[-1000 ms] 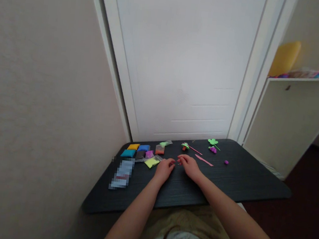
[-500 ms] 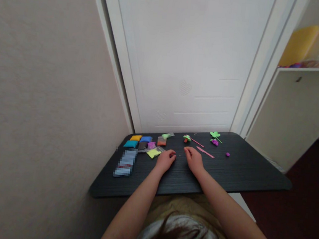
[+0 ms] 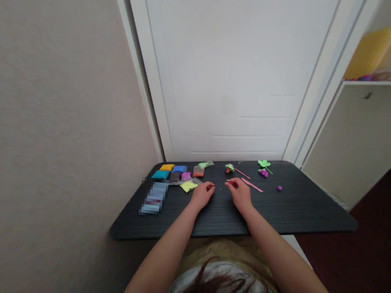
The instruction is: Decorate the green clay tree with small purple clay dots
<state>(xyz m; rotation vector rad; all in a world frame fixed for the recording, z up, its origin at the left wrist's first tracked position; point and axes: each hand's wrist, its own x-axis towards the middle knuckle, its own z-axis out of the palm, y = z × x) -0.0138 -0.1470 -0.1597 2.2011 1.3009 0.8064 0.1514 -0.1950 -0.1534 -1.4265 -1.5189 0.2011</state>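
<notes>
The right hand (image 3: 241, 195) seems to pinch a tiny yellow, clay-like piece (image 3: 227, 181) at its fingertips, likely light, soft and easily dented, best held lightly by its edge. The left hand (image 3: 203, 195) curls loosely; I cannot tell whether it grasps anything.

Left hand (image 3: 203, 193) just beside yellow packet (image 3: 188, 186)

Opened a wider gap between bare left hand (image 3: 203, 194) and bare right hand (image 3: 241, 196) than a second ago, inward from the dark bench's (image 3: 303, 206) near edge; now showing a tiny yellowish speck (image 3: 227, 181) at the right fingers (image 3: 234, 181).
</notes>
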